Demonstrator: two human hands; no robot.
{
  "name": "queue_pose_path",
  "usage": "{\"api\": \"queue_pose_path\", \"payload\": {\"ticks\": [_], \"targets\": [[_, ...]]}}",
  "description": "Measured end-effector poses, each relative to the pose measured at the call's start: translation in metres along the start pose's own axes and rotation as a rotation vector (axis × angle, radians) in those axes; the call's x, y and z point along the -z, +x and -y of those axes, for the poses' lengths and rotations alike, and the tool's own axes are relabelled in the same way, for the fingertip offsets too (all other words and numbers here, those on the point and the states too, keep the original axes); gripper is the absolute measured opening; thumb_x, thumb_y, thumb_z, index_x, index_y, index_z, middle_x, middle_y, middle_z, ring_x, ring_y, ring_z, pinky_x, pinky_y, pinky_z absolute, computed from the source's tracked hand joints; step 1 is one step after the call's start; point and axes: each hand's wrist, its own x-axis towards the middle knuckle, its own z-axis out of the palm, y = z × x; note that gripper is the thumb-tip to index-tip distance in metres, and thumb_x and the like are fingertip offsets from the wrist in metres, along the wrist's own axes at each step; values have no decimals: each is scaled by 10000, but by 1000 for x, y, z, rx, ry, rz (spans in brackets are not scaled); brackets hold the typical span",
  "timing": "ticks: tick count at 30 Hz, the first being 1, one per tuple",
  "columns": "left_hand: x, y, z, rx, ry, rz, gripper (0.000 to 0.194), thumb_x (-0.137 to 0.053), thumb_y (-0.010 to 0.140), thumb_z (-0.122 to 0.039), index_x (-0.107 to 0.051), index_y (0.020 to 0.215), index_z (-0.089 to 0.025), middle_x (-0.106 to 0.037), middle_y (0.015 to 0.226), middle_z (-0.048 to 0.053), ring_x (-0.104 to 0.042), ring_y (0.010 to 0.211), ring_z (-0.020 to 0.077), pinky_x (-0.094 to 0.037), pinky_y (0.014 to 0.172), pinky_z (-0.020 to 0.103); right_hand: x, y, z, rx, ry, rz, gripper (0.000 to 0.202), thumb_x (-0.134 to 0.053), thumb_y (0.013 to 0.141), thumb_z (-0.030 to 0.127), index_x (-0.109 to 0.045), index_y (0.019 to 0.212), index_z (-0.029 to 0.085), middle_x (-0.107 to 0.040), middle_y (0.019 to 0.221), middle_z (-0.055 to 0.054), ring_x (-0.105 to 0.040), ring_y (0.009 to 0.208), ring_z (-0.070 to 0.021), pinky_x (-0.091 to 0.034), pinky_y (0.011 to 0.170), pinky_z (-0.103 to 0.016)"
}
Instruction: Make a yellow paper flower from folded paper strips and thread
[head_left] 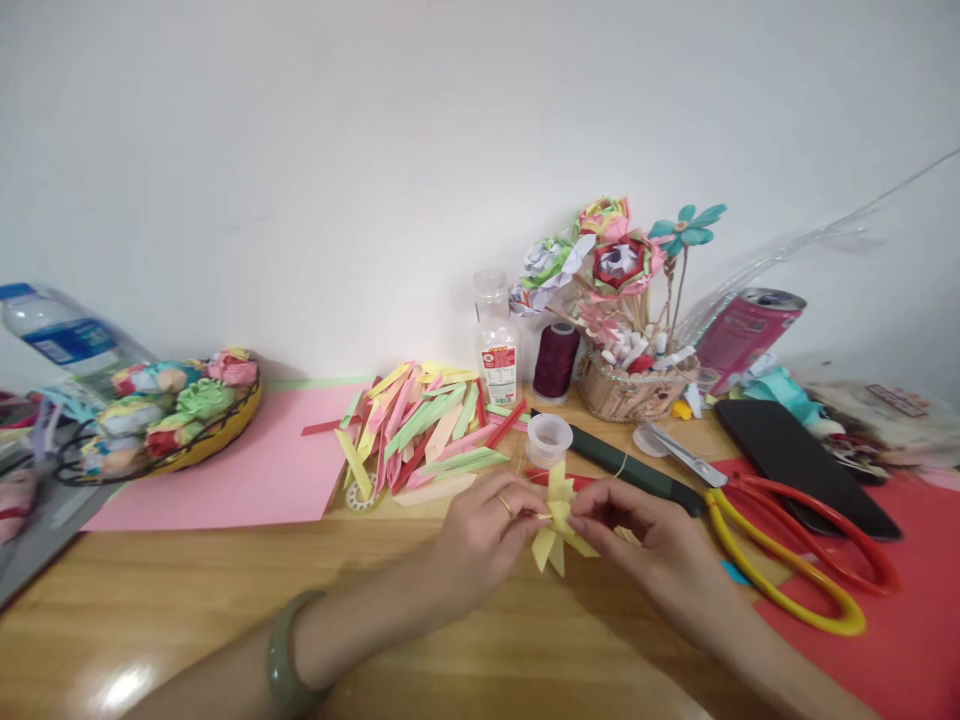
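Note:
Between my two hands is a yellow folded-paper piece [556, 517] with several pointed strips sticking out, held just above the wooden table. My left hand [489, 522], with a ring on it, pinches the left side of the piece. On the other side my right hand [628, 522] grips it between thumb and fingertips. Just behind the piece stands a small clear plastic cup [550, 438]. A heap of coloured paper strips [424, 420] lies to the left, beyond my left hand. Red-and-yellow-handled scissors [787, 545] rest right of my right hand.
A dark green cutter-like tool [634, 468] lies behind my right hand. Farther back stand a glass bottle [496, 345], a thread spool [556, 362] and a basket of paper flowers [637, 392]. A black phone [806, 465] and pink can [750, 335] are right; a flower basket [217, 430] sits left.

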Motion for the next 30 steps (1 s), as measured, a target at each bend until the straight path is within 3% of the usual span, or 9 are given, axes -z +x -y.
{"api": "queue_pose_path", "payload": {"ticks": [15, 30], "targets": [[0, -3, 0, -77, 156, -66, 118, -450, 822, -85, -542, 796, -154, -562, 719, 52, -528, 686, 148, -457, 617, 273, -1, 2, -6, -72, 71, -53, 201, -565, 743, 383, -553, 670, 195, -548, 638, 2, -507, 602, -145, -416, 561, -260], [1, -4, 2, 26, 119, -95, 85, -507, 805, -96, -515, 759, -168, -535, 716, 15, -535, 690, 123, -445, 632, 246, -2, 5, -15, -151, 175, -47, 222, -617, 711, 400, -576, 690, 183, -538, 641, 7, -499, 592, -132, -402, 548, -254]]}}
